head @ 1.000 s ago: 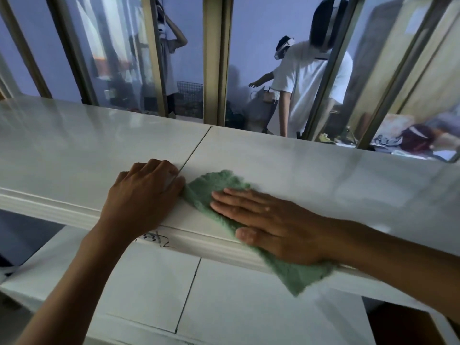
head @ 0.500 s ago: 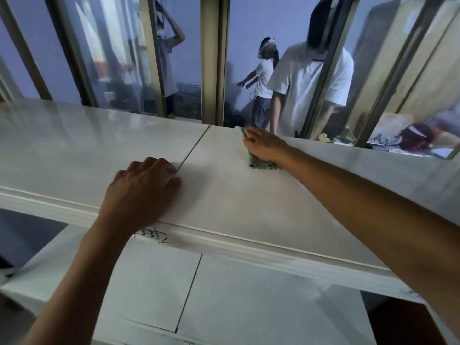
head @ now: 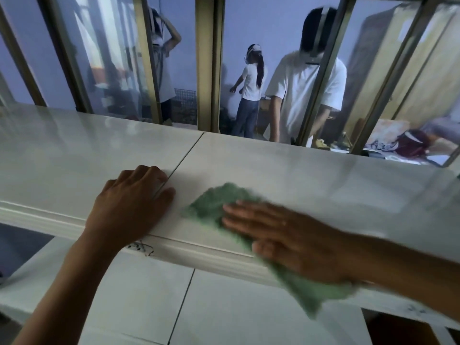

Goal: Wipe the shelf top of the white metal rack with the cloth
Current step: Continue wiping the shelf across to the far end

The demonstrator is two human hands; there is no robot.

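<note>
Shelf top point(head: 286, 168) – blurred right hand point(head: 296, 242), fingers point(head: 239, 212) flat, half-hides cloth point(head: 214, 202); left hand point(head: 129, 205) curled

Gold-framed glass panels point(head: 209, 63) are standing upright across the view. Behind them, people in white shirts point(head: 302, 95) are standing before a pale blue wall point(head: 271, 26), beside cluttered bedding point(head: 408, 143) lying at the right.

The white shelf top point(head: 286, 170) carries a green cloth point(head: 211, 202) at five o'clock, draping over its front edge.
</note>
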